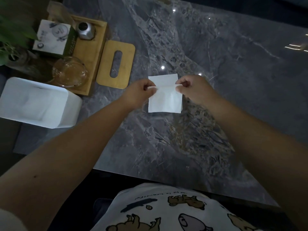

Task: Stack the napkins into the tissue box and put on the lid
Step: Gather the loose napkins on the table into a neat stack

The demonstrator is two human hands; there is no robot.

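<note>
A white napkin (165,100) hangs just above the grey marble table (216,64), held at mid-height along a fold. My left hand (140,94) pinches its left edge and my right hand (195,89) pinches its right edge. The white tissue box (55,117) stands open at the table's left edge, with white napkins lying inside it. Its wooden lid (128,64), with an oval slot, lies flat on the table between the box and the napkin.
A wooden tray (93,64) at the back left carries a glass bowl (70,70), a metal jar (85,30) and a white-and-green carton (53,37). Green plant leaves (13,30) overhang the far left. The table's near edge runs just in front of my torso.
</note>
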